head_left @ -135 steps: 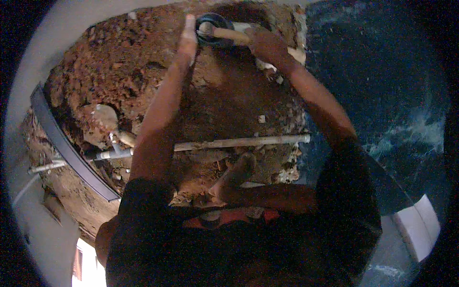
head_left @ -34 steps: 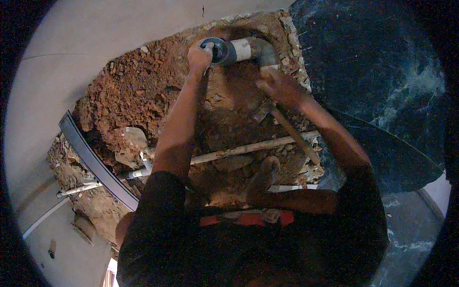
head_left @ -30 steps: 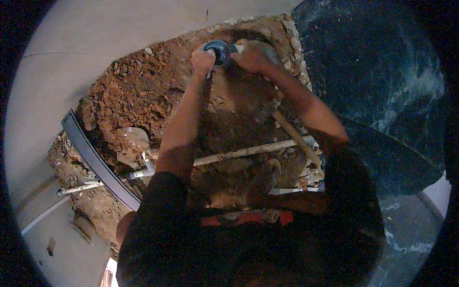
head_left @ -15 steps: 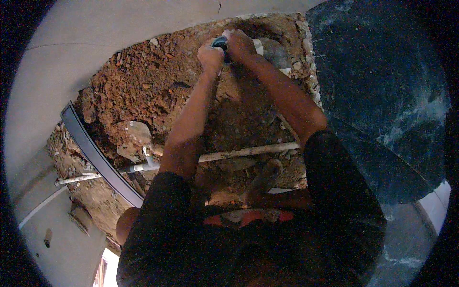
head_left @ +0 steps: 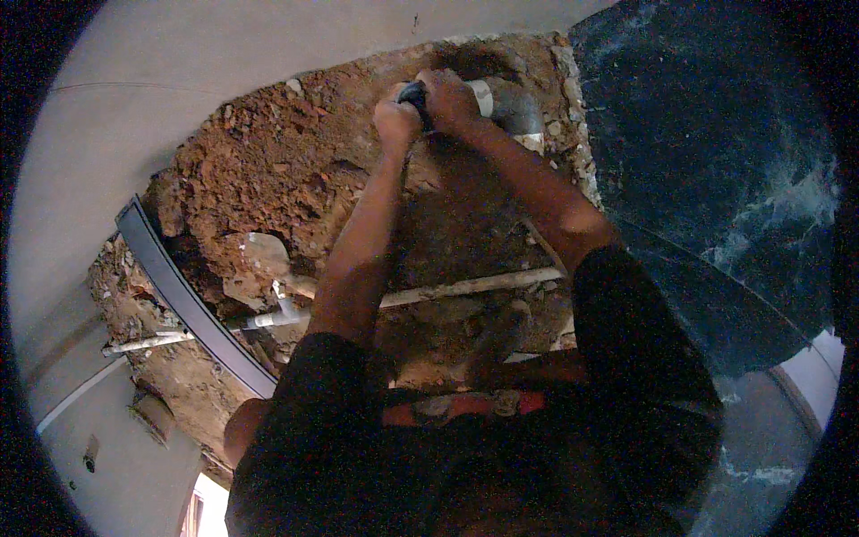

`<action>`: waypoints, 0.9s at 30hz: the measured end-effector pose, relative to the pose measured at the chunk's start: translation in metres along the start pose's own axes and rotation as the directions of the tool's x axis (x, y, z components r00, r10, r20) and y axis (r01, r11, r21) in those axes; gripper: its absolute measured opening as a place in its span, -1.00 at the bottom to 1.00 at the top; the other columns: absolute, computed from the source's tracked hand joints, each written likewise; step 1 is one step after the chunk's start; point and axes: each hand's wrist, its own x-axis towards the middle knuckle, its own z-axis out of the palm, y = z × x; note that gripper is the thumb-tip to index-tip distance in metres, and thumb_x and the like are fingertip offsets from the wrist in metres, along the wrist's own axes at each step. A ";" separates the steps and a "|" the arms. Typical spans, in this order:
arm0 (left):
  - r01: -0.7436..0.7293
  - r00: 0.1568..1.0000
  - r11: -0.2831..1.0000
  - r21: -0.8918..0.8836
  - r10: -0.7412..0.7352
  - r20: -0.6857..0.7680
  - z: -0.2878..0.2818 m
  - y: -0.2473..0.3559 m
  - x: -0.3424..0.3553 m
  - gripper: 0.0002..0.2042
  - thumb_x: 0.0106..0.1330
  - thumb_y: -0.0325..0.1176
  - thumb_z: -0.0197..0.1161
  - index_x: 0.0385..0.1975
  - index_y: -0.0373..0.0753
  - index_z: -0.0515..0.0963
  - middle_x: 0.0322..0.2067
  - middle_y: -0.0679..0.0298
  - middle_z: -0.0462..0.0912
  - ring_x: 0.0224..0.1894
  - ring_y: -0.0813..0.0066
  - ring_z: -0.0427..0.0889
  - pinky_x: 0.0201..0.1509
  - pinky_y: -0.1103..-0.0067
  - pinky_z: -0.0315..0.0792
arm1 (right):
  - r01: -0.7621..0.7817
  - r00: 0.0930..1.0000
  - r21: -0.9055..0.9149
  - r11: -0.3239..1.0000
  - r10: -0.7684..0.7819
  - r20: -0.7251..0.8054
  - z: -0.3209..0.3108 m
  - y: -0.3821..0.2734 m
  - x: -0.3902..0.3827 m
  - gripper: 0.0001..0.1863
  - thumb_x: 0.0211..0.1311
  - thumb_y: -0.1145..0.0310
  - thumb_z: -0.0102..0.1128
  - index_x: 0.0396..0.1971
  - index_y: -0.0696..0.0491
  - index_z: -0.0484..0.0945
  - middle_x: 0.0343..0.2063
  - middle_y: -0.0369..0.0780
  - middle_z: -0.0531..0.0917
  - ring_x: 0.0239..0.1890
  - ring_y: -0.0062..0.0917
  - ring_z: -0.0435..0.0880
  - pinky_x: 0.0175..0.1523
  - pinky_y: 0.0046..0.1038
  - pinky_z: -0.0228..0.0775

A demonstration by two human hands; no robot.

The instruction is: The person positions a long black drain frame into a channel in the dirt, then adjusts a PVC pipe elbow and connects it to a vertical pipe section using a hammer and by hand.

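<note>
At the far end of a dug-out pit, my two hands are close together around a dark rounded piece (head_left: 412,96), its kind not clear. My left hand (head_left: 396,119) has its fingers closed on the near-left side of it. My right hand (head_left: 450,100) is curled over its right side, the fingertips hidden. Just right of that hand shows a white pipe collar (head_left: 484,97), joined to a grey pipe elbow (head_left: 519,112). Whether the dark piece touches the collar cannot be seen behind my right hand.
Loose reddish soil (head_left: 268,161) fills the pit's left side. A thin pale pipe (head_left: 474,285) crosses below my forearms. A curved grey strip (head_left: 183,300) spans the left. Dark sheeting (head_left: 707,179) lies right; a pale wall (head_left: 224,45) bounds the far side.
The whole view has shifted slightly. The dark piece now shows a more solid face, where a ringed opening with a teal rim showed before. Both hands keep their hold.
</note>
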 end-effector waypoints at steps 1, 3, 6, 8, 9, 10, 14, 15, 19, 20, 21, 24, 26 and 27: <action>0.087 0.995 0.995 0.039 -0.088 0.042 -0.006 0.009 -0.002 -0.70 -0.01 -0.55 0.00 -0.30 -0.25 0.62 -0.49 0.16 0.64 -0.39 0.31 0.63 -0.17 0.48 0.48 | 0.002 1.000 0.025 1.000 -0.002 -0.014 0.002 -0.002 -0.001 -0.74 0.06 0.27 0.09 -0.23 -0.01 0.45 -0.33 -0.07 0.57 -0.19 -0.13 0.53 -0.10 -0.12 0.39; -0.087 0.996 0.993 -0.078 0.085 -0.024 0.005 -0.014 0.000 -0.71 -0.01 -0.54 0.01 -0.30 -0.25 0.61 -0.48 0.17 0.64 -0.38 0.31 0.63 -0.17 0.49 0.47 | -0.040 0.999 0.063 0.997 0.041 -0.019 0.004 -0.002 -0.002 -0.76 0.08 0.28 0.07 -0.24 0.01 0.44 -0.34 -0.07 0.57 -0.21 -0.12 0.54 -0.12 -0.11 0.40; -0.106 0.992 0.988 -0.116 0.097 -0.081 0.006 -0.025 0.005 -0.72 -0.01 -0.53 0.02 -0.31 -0.25 0.61 -0.45 0.15 0.64 -0.35 0.30 0.63 -0.15 0.49 0.47 | -0.089 0.994 0.154 0.984 0.078 0.079 -0.011 -0.013 0.001 -0.73 0.11 0.27 0.03 -0.20 0.04 0.43 -0.32 -0.05 0.58 -0.19 -0.11 0.56 -0.11 -0.12 0.40; -0.135 0.989 0.990 -0.036 0.133 -0.063 0.007 -0.026 0.005 -0.72 -0.02 -0.53 0.03 -0.30 -0.26 0.61 -0.41 0.13 0.64 -0.31 0.29 0.64 -0.12 0.48 0.47 | -0.044 0.996 0.253 0.966 0.023 0.084 -0.013 0.000 0.000 -0.71 0.15 0.27 0.00 -0.14 0.05 0.43 -0.28 -0.03 0.59 -0.16 -0.11 0.56 -0.08 -0.15 0.41; -0.202 0.978 0.979 0.039 0.204 -0.035 0.005 -0.028 0.005 -0.71 -0.03 -0.53 0.03 -0.30 -0.27 0.60 -0.39 0.12 0.64 -0.29 0.27 0.64 -0.11 0.47 0.47 | 0.024 0.999 0.318 0.948 -0.037 0.034 -0.001 0.019 0.000 -0.69 0.18 0.26 -0.03 -0.11 0.05 0.42 -0.25 -0.03 0.59 -0.14 -0.11 0.57 -0.06 -0.17 0.41; -0.263 0.964 0.958 0.117 0.266 -0.005 0.003 -0.034 0.005 -0.70 -0.04 -0.53 0.03 -0.29 -0.28 0.60 -0.37 0.10 0.65 -0.27 0.26 0.64 -0.10 0.47 0.47 | 0.094 0.995 0.382 0.919 -0.096 -0.014 0.013 0.039 0.002 -0.68 0.20 0.26 -0.05 -0.08 0.05 0.42 -0.22 -0.02 0.59 -0.12 -0.11 0.57 -0.04 -0.20 0.41; -0.218 0.976 0.976 -0.025 0.218 -0.028 -0.001 -0.039 0.007 -0.68 -0.03 -0.57 0.01 -0.24 -0.34 0.56 -0.31 0.06 0.64 -0.20 0.23 0.64 -0.01 0.46 0.45 | 0.114 0.988 0.043 0.993 -0.118 0.096 0.023 0.143 0.029 -0.58 0.33 0.10 -0.19 -0.01 0.03 0.46 -0.12 -0.04 0.58 -0.06 -0.12 0.56 0.07 -0.23 0.36; -0.208 0.978 0.977 -0.037 0.208 -0.003 0.000 -0.030 0.003 -0.68 -0.02 -0.57 0.00 -0.24 -0.35 0.56 -0.31 0.05 0.64 -0.20 0.23 0.64 0.00 0.47 0.45 | 0.088 0.971 -0.259 0.962 -0.025 0.240 0.030 0.176 0.028 -0.54 0.36 0.05 -0.25 0.00 0.03 0.48 -0.08 -0.03 0.57 -0.04 -0.11 0.54 0.11 -0.22 0.34; -0.192 0.980 0.979 -0.066 0.195 0.039 0.000 -0.006 0.001 -0.68 -0.03 -0.61 -0.01 -0.25 -0.40 0.55 -0.31 0.04 0.64 -0.18 0.24 0.64 0.02 0.49 0.43 | -0.053 0.887 -0.233 0.971 0.153 0.437 0.051 0.244 0.027 -0.43 0.38 -0.06 -0.36 0.08 0.04 0.43 0.02 -0.02 0.51 0.07 -0.11 0.47 0.21 -0.22 0.24; -0.194 0.980 0.978 -0.078 0.196 0.020 -0.005 -0.007 0.000 -0.68 -0.04 -0.62 -0.01 -0.25 -0.41 0.55 -0.31 0.03 0.64 -0.18 0.24 0.63 0.03 0.49 0.43 | -0.062 0.867 -0.134 0.989 0.120 0.484 0.050 0.235 0.034 -0.42 0.38 -0.07 -0.36 0.09 0.04 0.42 0.03 -0.02 0.50 0.08 -0.11 0.46 0.21 -0.22 0.23; -0.179 0.984 0.983 -0.039 0.178 -0.022 -0.008 -0.008 -0.001 -0.67 -0.05 -0.63 -0.02 -0.25 -0.41 0.55 -0.31 0.05 0.64 -0.18 0.26 0.63 0.03 0.50 0.43 | -0.066 0.852 -0.073 0.995 0.094 0.515 0.048 0.227 0.040 -0.41 0.38 -0.08 -0.37 0.10 0.04 0.40 0.05 -0.02 0.49 0.09 -0.11 0.45 0.22 -0.22 0.22; -0.178 0.982 0.983 -0.036 0.175 -0.075 -0.008 -0.007 -0.008 -0.66 -0.06 -0.64 -0.03 -0.24 -0.41 0.55 -0.31 0.08 0.64 -0.19 0.30 0.63 0.03 0.51 0.42 | -0.078 0.831 -0.010 0.997 0.071 0.551 0.045 0.221 0.042 -0.39 0.37 -0.10 -0.38 0.14 0.04 0.35 0.08 -0.03 0.46 0.13 -0.12 0.42 0.25 -0.23 0.19; -0.268 0.964 0.951 -0.156 0.263 -0.048 0.000 -0.027 0.001 -0.65 -0.07 -0.65 -0.04 -0.24 -0.41 0.55 -0.32 0.11 0.64 -0.19 0.32 0.62 0.03 0.51 0.42 | -0.107 0.836 0.008 0.994 0.085 0.542 0.046 0.228 0.031 -0.37 0.37 -0.12 -0.39 0.17 0.04 0.32 0.10 -0.03 0.45 0.15 -0.13 0.40 0.27 -0.24 0.17; -0.273 0.962 0.958 -0.091 0.272 -0.026 0.004 -0.035 0.005 -0.65 -0.07 -0.65 -0.05 -0.24 -0.41 0.55 -0.32 0.12 0.64 -0.20 0.33 0.62 0.03 0.51 0.42 | -0.116 0.840 0.014 0.993 0.091 0.535 0.045 0.234 0.027 -0.37 0.37 -0.13 -0.40 0.18 0.04 0.31 0.11 -0.03 0.44 0.16 -0.13 0.39 0.28 -0.24 0.16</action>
